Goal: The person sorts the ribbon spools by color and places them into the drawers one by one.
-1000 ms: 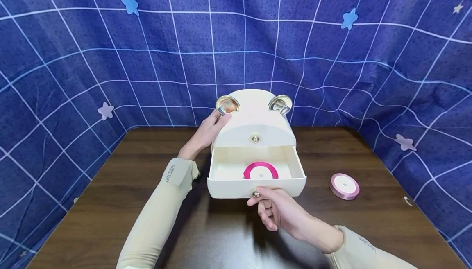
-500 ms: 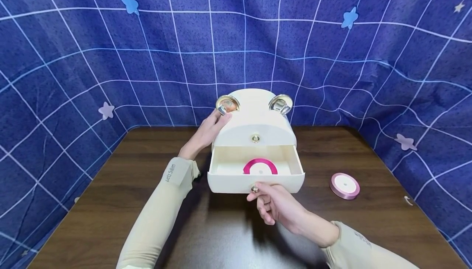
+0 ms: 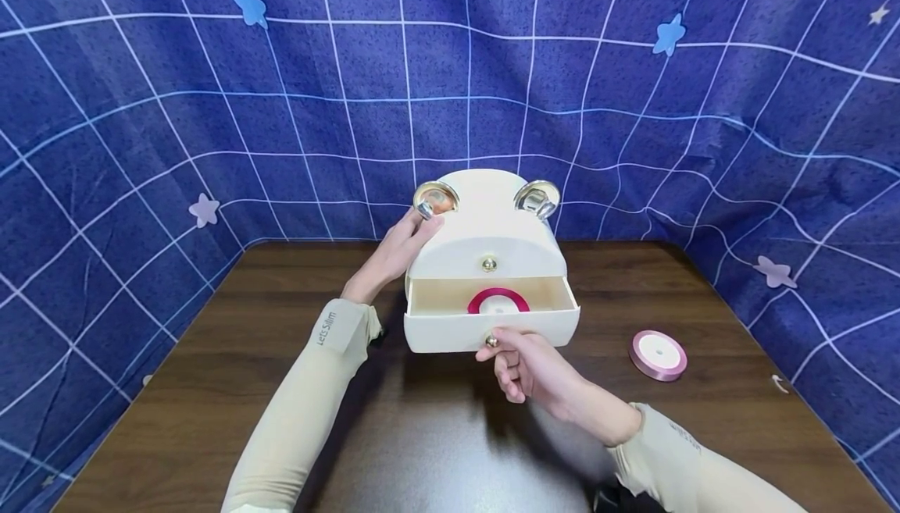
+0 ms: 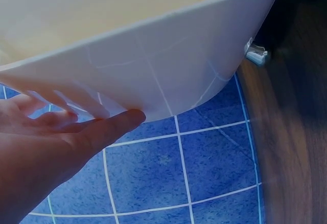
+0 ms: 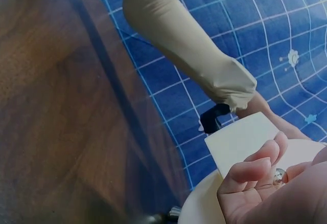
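A white bear-shaped drawer box (image 3: 485, 224) with two metallic ears stands toward the back of the table. Its lower drawer (image 3: 443, 332) is partly pulled out, with a magenta ribbon spool (image 3: 499, 295) inside; the drawer front hides the spool's near part. With thumb and index finger, my right hand (image 3: 537, 368) pinches the small gold knob (image 3: 491, 340) on that drawer. Beneath the left ear, my left hand (image 3: 394, 254) rests against the box's side. In the left wrist view, its extended thumb (image 4: 122, 124) lies along the white wall (image 4: 168, 75).
A pink ribbon spool (image 3: 658, 355) lies on the brown wooden table (image 3: 267, 325), right of the box. The upper drawer's knob (image 3: 488, 264) sits above the pulled-out drawer. Behind hangs a blue gridded cloth (image 3: 351, 60) with stars. A metal foot (image 4: 258, 55) shows under the box.
My right hand has pushed the lower drawer inward, away from me, so less of its inside and of the magenta spool shows. My left hand has stayed in place.
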`<state>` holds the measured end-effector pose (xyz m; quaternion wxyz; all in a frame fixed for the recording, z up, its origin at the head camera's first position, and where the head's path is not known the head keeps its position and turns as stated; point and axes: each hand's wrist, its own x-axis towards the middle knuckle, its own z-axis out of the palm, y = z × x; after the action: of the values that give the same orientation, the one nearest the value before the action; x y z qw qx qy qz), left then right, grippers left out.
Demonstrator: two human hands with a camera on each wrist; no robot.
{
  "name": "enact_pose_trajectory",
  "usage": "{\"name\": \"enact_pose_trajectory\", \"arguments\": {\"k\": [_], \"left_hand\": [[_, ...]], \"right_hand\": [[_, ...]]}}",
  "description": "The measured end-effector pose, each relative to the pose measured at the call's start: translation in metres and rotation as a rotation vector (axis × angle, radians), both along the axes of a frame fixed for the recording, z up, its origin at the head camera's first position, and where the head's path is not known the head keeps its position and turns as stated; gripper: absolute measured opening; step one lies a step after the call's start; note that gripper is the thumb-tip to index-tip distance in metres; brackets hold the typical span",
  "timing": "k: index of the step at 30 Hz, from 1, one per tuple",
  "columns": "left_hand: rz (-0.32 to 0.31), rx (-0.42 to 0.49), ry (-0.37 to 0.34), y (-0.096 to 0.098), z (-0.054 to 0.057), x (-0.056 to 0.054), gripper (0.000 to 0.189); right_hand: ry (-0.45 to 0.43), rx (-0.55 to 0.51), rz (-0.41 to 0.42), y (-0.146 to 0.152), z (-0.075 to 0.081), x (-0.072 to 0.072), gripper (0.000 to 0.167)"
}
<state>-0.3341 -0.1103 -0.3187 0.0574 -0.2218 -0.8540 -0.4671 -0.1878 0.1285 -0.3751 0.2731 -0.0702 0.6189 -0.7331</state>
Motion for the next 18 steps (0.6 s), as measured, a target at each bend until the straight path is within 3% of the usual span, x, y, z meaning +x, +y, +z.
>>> {"name": "enact_pose_trajectory", "arguments": {"k": [18], "left_hand": [[-0.008,-0.007,0.007,0.000,0.000,-0.001,0.067]], "right_hand": [[0.015,-0.004,-0.038,-0.006,-0.002,-0.032,0.037]]}}
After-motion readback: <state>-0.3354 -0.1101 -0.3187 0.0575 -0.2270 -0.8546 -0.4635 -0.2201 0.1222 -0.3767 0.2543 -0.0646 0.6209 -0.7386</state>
